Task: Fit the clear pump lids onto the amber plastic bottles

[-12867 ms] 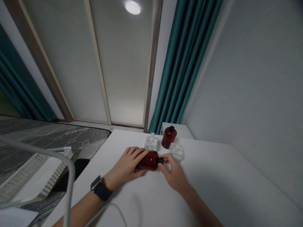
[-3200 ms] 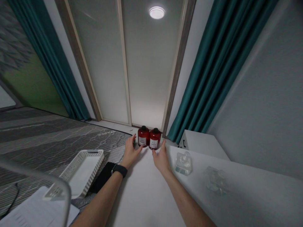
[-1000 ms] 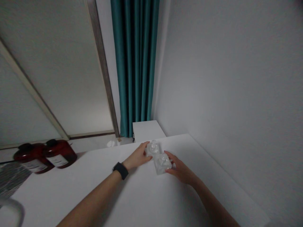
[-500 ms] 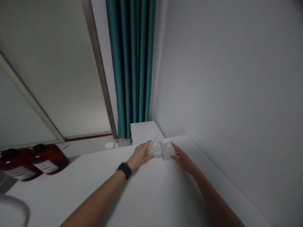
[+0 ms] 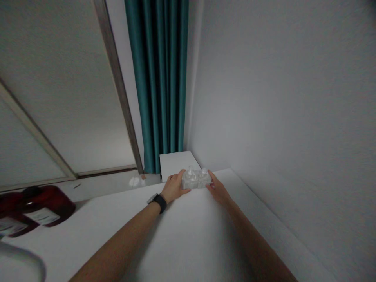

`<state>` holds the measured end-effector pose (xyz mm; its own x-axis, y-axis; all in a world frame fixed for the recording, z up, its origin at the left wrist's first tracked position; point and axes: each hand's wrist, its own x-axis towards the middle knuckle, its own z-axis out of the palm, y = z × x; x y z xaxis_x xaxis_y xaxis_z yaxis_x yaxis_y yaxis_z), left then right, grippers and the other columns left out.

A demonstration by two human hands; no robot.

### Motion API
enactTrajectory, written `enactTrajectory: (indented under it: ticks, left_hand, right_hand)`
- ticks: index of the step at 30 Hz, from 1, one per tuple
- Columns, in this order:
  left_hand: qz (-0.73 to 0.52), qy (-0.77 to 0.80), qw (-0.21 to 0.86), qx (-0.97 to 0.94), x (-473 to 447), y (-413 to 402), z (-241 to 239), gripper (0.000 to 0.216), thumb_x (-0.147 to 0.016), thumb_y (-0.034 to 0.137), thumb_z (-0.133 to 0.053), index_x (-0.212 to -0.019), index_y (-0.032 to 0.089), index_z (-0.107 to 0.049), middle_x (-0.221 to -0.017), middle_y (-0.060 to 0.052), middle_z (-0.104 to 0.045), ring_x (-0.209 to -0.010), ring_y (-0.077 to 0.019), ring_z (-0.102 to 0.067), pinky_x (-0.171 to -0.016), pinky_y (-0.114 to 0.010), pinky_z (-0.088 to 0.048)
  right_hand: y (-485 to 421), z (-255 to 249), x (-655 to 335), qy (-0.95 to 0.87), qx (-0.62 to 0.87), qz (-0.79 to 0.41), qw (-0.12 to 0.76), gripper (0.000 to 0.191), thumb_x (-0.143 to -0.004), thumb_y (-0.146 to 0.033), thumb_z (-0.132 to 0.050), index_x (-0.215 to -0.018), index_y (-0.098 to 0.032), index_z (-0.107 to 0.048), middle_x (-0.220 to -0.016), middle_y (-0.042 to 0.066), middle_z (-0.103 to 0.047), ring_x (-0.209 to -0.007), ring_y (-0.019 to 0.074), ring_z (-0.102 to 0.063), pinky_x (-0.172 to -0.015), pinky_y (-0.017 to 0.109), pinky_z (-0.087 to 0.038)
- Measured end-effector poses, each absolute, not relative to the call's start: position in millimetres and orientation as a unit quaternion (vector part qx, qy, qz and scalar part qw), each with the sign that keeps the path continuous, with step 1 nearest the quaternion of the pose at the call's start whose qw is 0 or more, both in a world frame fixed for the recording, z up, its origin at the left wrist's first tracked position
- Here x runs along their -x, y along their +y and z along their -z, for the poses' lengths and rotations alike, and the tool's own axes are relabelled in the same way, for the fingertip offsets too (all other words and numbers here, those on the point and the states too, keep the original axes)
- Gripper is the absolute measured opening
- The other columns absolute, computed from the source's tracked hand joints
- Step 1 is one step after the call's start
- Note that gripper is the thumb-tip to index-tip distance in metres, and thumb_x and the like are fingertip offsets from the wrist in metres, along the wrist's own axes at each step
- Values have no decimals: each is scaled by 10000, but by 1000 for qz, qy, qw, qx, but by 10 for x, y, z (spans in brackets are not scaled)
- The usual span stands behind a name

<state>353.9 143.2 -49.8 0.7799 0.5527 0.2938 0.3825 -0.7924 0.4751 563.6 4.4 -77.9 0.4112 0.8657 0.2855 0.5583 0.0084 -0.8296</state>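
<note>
Two clear glass bottles stand side by side at the far edge of the white table (image 5: 182,235). My left hand (image 5: 173,187) curls against the left clear bottle (image 5: 188,179). Pressed to the right clear bottle (image 5: 203,178) is my right hand (image 5: 216,189), fingers against its side. A black watch (image 5: 159,201) is on my left wrist. The bottles touch each other, held between both hands.
Two dark red bottles (image 5: 38,207) with white labels stand at the table's left end. A low white cabinet (image 5: 174,162) sits just beyond the table. Behind it a teal curtain (image 5: 160,82) hangs, and the grey wall (image 5: 279,109) runs along the right.
Both hands have pushed the two clear bottles together and slid them farther away, up to the table's far edge. The view has shifted slightly right.
</note>
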Motion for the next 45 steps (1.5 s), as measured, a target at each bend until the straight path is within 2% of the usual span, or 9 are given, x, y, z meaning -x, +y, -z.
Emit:
enactTrajectory:
  ticks: [5, 13, 20, 34, 45]
  left_hand:
    - [-231, 251, 200, -919, -3532, 1467, 572, 857, -767, 363, -771, -1461, 181, -302, -1305, -175, -602, -1194, -340, -579, -1047, -472, -388]
    - [-235, 288, 205, -905, -3542, 1498, 640, 1042, -736, 410, -799, -1531, 149, -178, -1164, -159, -643, -1117, -346, -603, -996, -477, -436]
    - [-233, 302, 214, -900, -3559, 1536, 692, 1013, -724, 434, -808, -1517, 165, -239, -1191, -165, -625, -1120, -348, -608, -994, -468, -447]
    - [-215, 294, 209, -908, -3570, 1493, 611, 951, -745, 403, -798, -1494, 137, -277, -1279, -200, -604, -1196, -356, -573, -1016, -443, -423]
    - [-200, 295, 189, -915, -3590, 1468, 575, 934, -764, 429, -781, -1488, 140, -267, -1319, -206, -590, -1230, -354, -556, -1011, -434, -412]
  right_hand:
    - [130, 780, -5666, -517, 710, -130, 460, 748, -799, -169, -599, -1502, -256, -360, -1337, 79, -640, -1071, 255, -682, -961, 429, -531]
    - [155, 781, -5640, -527, 715, -110, 447, 773, -778, -173, -603, -1501, -283, -351, -1406, 57, -583, -1181, 268, -628, -972, 426, -524]
    - [205, 795, -5653, -528, 713, -105, 449, 807, -748, -145, -611, -1493, -317, -356, -1350, 22, -629, -1096, 234, -675, -910, 364, -559]
    - [199, 750, -5627, -532, 717, -98, 441, 828, -735, -135, -609, -1496, -309, -333, -1337, 25, -636, -1114, 231, -662, -981, 361, -514]
    - [224, 791, -5632, -515, 726, -96, 446, 841, -722, -120, -600, -1502, -281, -329, -1364, 45, -618, -1076, 225, -677, -918, 345, -554]
